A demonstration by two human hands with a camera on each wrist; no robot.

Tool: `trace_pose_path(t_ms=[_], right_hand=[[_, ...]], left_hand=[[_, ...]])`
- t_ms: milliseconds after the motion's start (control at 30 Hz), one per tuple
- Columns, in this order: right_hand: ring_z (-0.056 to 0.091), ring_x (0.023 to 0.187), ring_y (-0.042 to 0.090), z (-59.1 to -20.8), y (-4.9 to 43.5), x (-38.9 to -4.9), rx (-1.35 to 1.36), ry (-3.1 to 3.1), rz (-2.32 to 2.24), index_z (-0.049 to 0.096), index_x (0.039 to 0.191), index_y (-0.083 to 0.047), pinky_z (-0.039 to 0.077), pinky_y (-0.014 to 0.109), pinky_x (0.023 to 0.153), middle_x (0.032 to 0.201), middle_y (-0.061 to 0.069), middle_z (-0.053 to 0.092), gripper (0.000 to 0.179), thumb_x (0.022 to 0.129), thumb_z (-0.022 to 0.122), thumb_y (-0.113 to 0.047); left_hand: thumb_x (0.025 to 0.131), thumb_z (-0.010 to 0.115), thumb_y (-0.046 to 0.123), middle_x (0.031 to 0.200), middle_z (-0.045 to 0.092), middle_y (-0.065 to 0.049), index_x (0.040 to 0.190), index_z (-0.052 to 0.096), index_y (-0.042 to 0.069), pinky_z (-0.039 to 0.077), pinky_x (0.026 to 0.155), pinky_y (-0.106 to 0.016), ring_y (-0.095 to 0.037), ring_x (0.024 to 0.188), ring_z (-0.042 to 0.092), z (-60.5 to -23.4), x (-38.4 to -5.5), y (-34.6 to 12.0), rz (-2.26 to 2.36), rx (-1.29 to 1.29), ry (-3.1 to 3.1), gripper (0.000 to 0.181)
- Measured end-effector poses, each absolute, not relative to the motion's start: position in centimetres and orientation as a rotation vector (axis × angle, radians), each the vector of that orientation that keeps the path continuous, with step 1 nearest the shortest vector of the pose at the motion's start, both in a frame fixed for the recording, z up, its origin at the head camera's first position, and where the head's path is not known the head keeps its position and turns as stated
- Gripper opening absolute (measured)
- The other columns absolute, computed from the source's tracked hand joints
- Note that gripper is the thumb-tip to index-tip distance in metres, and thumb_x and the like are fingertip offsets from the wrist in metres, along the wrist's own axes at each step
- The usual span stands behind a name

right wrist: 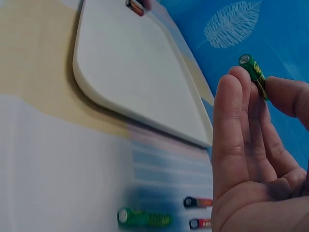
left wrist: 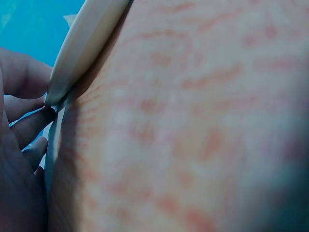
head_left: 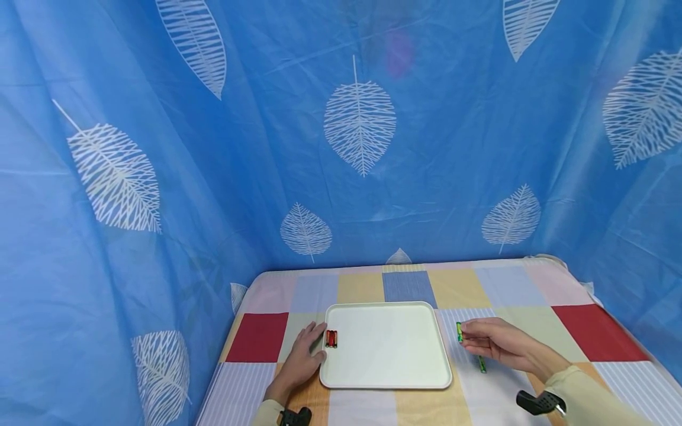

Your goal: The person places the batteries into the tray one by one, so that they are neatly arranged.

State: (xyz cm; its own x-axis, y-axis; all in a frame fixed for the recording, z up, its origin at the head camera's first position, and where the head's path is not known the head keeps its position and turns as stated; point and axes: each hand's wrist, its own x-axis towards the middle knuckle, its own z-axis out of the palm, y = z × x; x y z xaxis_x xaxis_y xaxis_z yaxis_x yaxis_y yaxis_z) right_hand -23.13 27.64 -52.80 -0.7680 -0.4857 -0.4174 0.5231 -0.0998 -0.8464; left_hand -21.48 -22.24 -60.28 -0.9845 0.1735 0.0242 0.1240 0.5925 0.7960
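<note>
My right hand (head_left: pixel 498 340) pinches a green AAA-looking battery (right wrist: pixel 253 77) upright between thumb and fingertips, to the right of the white tray (head_left: pixel 389 346). Below that hand, another green battery (head_left: pixel 482 364) lies on the cloth. Two dark-ended red batteries (right wrist: pixel 198 202) lie close by it in the right wrist view. At the tray's left rim rests my left hand (head_left: pixel 302 361), its fingers loosely spread and fingertips against the edge. Just inside that rim, several red batteries (head_left: pixel 331 339) sit side by side.
A patchwork tablecloth (head_left: pixel 362 408) covers the table. Blue curtains (head_left: pixel 426 177) with white leaf prints stand close behind the table and along both sides. The tray has a raised rounded rim.
</note>
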Motion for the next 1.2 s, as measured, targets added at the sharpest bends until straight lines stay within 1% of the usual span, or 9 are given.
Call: trace_pose_path(t_ms=[133, 267, 467, 633, 967, 1200], right_hand=[[0.081, 0.095, 0.011, -52.8, 26.2, -23.6, 0.018, 1.519, -1.913, 0.076, 0.108, -0.007, 0.066, 0.028, 0.092, 0.100, 0.003, 0.081, 0.018, 0.111, 0.063, -0.018], [0.081, 0.095, 0.012, -53.0, 24.8, -23.9, -0.018, 1.507, -1.913, 0.077, 0.113, -0.005, 0.066, 0.028, 0.092, 0.102, 0.004, 0.082, 0.018, 0.111, 0.062, -0.015], [0.081, 0.094, 0.011, -53.3, 22.8, -24.4, -0.039, 1.497, -1.897, 0.072, 0.125, 0.001, 0.067, 0.029, 0.091, 0.102, 0.005, 0.083, 0.023, 0.110, 0.063, -0.015], [0.082, 0.091, 0.010, -53.6, 21.1, -25.0, -0.074, 1.501, -1.895, 0.069, 0.127, 0.004, 0.067, 0.028, 0.089, 0.099, 0.005, 0.083, 0.027, 0.110, 0.063, -0.015], [0.081, 0.089, 0.011, -54.1, 18.0, -25.5, -0.096, 1.515, -1.900, 0.071, 0.125, 0.006, 0.067, 0.028, 0.087, 0.096, 0.005, 0.082, 0.026, 0.107, 0.067, -0.013], [0.081, 0.085, 0.011, -54.7, 16.1, -26.0, -0.086, 1.515, -1.906, 0.074, 0.112, -0.001, 0.068, 0.027, 0.084, 0.092, 0.005, 0.082, 0.014, 0.106, 0.068, -0.012]], left_hand=[[0.094, 0.067, 0.003, 0.172, 0.034, -0.033, 0.161, 0.054, 0.006, 0.018, 0.124, -0.086, -0.067, 0.160, 0.018, -60.2, -21.4, -22.2, 1.364, 0.255, 2.754, 0.069], [0.094, 0.067, 0.004, 0.173, 0.034, -0.033, 0.161, 0.054, 0.006, 0.018, 0.123, -0.087, -0.067, 0.160, 0.018, -60.1, -21.4, -22.2, 1.362, 0.257, 2.753, 0.069], [0.094, 0.068, 0.004, 0.173, 0.034, -0.034, 0.161, 0.054, 0.006, 0.018, 0.123, -0.087, -0.068, 0.159, 0.018, -60.1, -21.4, -22.1, 1.357, 0.253, 2.749, 0.069], [0.093, 0.068, 0.003, 0.172, 0.035, -0.034, 0.161, 0.054, 0.005, 0.019, 0.122, -0.087, -0.069, 0.158, 0.020, -60.1, -21.4, -22.1, 1.351, 0.258, 2.757, 0.069], [0.094, 0.067, 0.004, 0.172, 0.034, -0.034, 0.162, 0.053, 0.005, 0.019, 0.122, -0.088, -0.069, 0.158, 0.019, -60.1, -21.3, -22.1, 1.349, 0.277, 2.751, 0.069], [0.094, 0.068, 0.004, 0.173, 0.034, -0.033, 0.162, 0.053, 0.006, 0.018, 0.123, -0.087, -0.068, 0.159, 0.018, -59.9, -21.4, -22.0, 1.350, 0.245, 2.750, 0.070]])
